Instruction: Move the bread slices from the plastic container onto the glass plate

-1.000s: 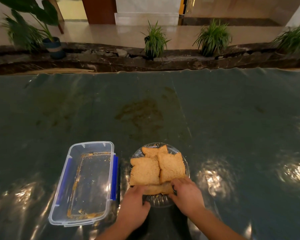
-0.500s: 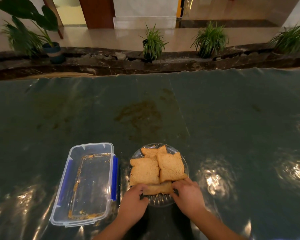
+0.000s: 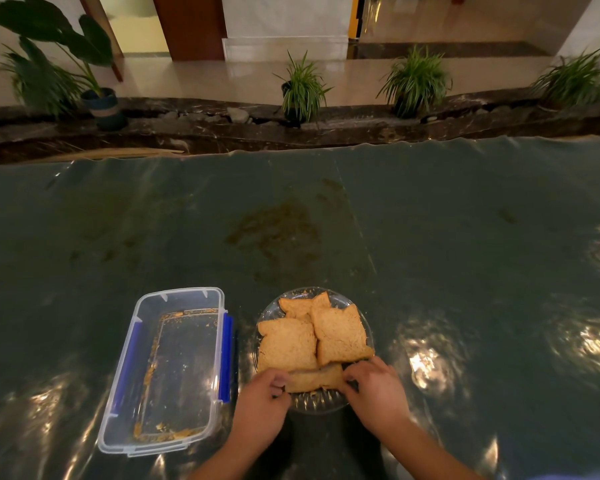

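The glass plate [image 3: 326,401] sits near the table's front edge with several brown bread slices [image 3: 340,334] overlapping on it. The nearest slice [image 3: 314,378] lies at the plate's front rim. My left hand [image 3: 262,407] pinches its left end and my right hand [image 3: 374,389] pinches its right end. To the left stands the clear plastic container [image 3: 208,299] with blue clips; it holds only crumbs.
A dark green glossy sheet [image 3: 465,254] covers the table, with a brown stain [image 3: 274,233] beyond the plate. Past the far edge runs a stone ledge with potted plants [image 3: 302,88].
Both hands have slid slightly inward along the nearest slice, fingers curling onto its two ends. The plate, slices and container stay in place.
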Demonstrator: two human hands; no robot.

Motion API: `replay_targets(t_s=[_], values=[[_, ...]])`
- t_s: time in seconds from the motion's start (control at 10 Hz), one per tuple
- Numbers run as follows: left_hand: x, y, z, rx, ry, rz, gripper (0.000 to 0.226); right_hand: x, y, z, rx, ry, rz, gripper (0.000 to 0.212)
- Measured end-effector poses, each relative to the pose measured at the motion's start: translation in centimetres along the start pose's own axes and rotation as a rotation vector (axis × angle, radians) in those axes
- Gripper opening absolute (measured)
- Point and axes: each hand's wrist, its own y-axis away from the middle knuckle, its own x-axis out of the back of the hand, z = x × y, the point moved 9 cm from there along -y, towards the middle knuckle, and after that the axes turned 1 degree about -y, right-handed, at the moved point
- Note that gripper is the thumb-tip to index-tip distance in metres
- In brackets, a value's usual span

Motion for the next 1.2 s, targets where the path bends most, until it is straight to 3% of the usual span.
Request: replay_targets(t_s=[0.1,0.2,0.3,0.6,0.8,1.2], values=[[2.1,-0.1,0.6,-0.076,-0.123,0.190,0.028,2.1,0.1,0.4,-0.023,-0.092,0.155,0.012],[2.5,-0.4,0.8,-0.073,-0.166,0.228,0.041,3.2,-0.6,1.1,-0.061,-0.092,0.234,0.026],[1.6,-1.1,0.7,-0.022,-0.142,0.147,0.054,3.4,-2.2,1.3,-0.091,-0.052,0.191,0.038],[1.6,-1.5,-0.2,0.085,0.038,0.103,0.057,2.0,-3.3,2.4,-0.173,-0.137,0.043,0.045],[2.4,-1.1,0.2,0.039,0.105,0.140,0.046,2.6,-3.0,2.5,-0.180,-0.155,0.060,0.045],[3.7,-0.9,3.6,-0.169,-0.119,0.148,0.062,5.4,-3.6,0.3,-0.097,-0.207,0.137,0.041]])
